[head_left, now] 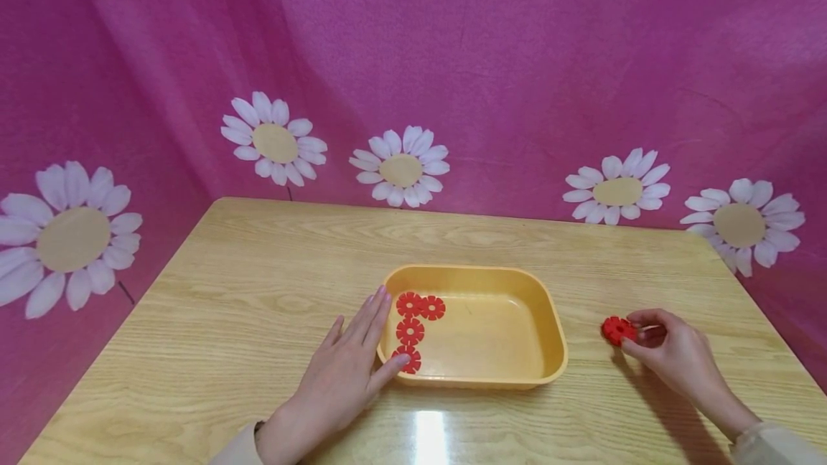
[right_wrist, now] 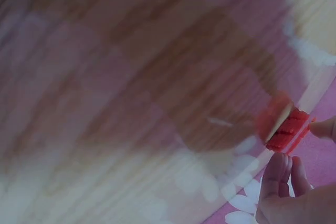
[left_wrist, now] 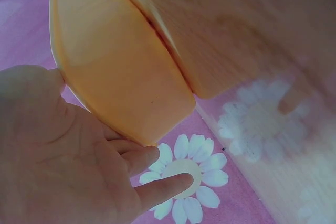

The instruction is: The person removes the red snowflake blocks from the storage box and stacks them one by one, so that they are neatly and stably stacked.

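Red notched plastic discs sit pinched in our right hand; leftward, our straight-fingered left hand touches a yellow oblong plastic tub.

The left hand and right hand are bare, with slender fingers. To my eye the left sleeve, left of the yellow tray, is pale beige with a dark cuff edge; the right sleeve, right of the tray, is equally pale.

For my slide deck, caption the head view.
Left hand on the yellow tray, four notched red discs inside; right hand pinching more red pieces beside it.
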The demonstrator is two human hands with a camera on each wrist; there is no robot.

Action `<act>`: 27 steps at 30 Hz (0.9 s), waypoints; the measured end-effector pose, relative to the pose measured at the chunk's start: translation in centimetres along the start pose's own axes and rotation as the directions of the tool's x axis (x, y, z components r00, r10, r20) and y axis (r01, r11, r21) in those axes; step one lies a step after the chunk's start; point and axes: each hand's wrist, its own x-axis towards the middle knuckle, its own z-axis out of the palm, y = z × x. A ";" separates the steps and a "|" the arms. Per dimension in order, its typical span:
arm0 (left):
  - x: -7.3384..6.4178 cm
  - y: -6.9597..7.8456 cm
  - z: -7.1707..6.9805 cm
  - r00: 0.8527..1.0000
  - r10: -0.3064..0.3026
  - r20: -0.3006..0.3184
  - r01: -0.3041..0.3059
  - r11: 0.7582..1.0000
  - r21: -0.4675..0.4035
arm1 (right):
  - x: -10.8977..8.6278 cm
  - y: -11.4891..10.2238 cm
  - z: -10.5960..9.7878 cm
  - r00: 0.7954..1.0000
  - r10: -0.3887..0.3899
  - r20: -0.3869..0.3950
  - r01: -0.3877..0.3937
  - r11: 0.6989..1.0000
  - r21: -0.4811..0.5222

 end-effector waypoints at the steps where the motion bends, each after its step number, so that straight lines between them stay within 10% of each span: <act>1: 0.0 0.0 0.0 1.000 0.001 -0.002 -0.001 1.000 -0.001 | 0.0 0.1 0.1 1.000 0.001 0.001 -0.002 1.000 0.001; 27: -0.1 -0.1 0.0 0.999 0.021 -0.026 -0.021 1.000 0.002 | -0.2 0.4 0.3 1.000 -0.016 -0.004 0.016 1.000 -0.016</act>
